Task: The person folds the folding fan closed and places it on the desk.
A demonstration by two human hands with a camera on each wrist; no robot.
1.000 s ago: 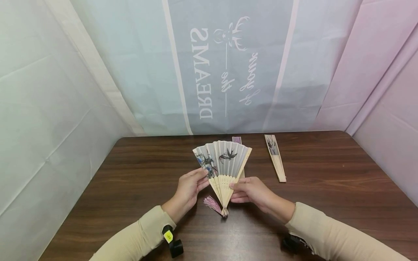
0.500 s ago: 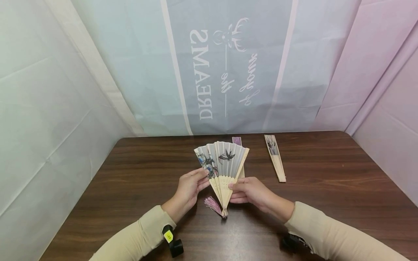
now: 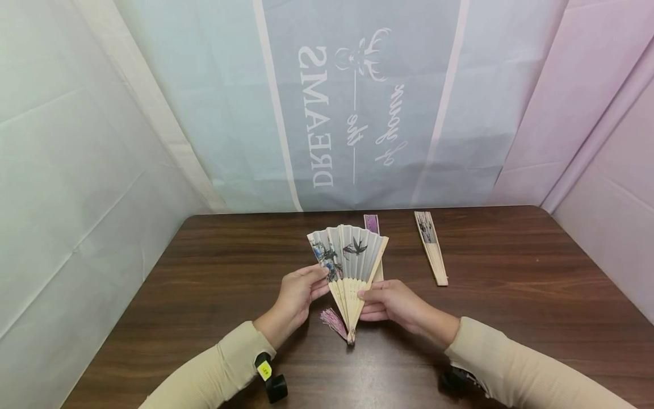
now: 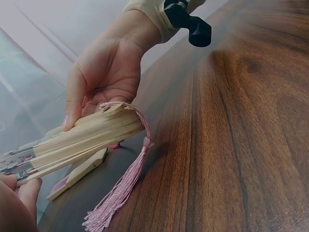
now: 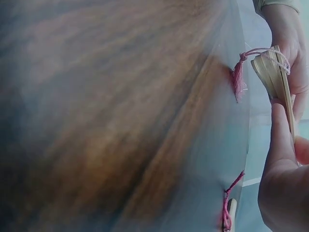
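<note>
A partly spread folding fan (image 3: pixel 357 255), with grey pleats, a dark bird and blue-flower print and pale wooden ribs, is held between both hands. My left hand (image 3: pixel 298 292) pinches its left edge where pleats meet ribs, thumb on the front. On the other edge, my right hand (image 3: pixel 390 301) grips the lower ribs, thumb in front and fingers behind. A pink tassel (image 4: pixel 120 193) hangs by a cord from the fan's pivot end, which points toward the person. In the right wrist view the ribs (image 5: pixel 275 79) appear nearly edge-on.
Behind the held fan lies a folded fan with a purple end (image 3: pixel 371 223), partly covered. Another folded fan (image 3: pixel 431 250) with a dark print rests to the right on the brown wooden table (image 3: pixel 511 272). A printed cloth backdrop (image 3: pixel 368 113) hangs beyond the table's far edge.
The fan has narrowed, its two upper corners drawing closer together, and its top has dipped slightly toward the person. Both hands keep their hold almost in place.
</note>
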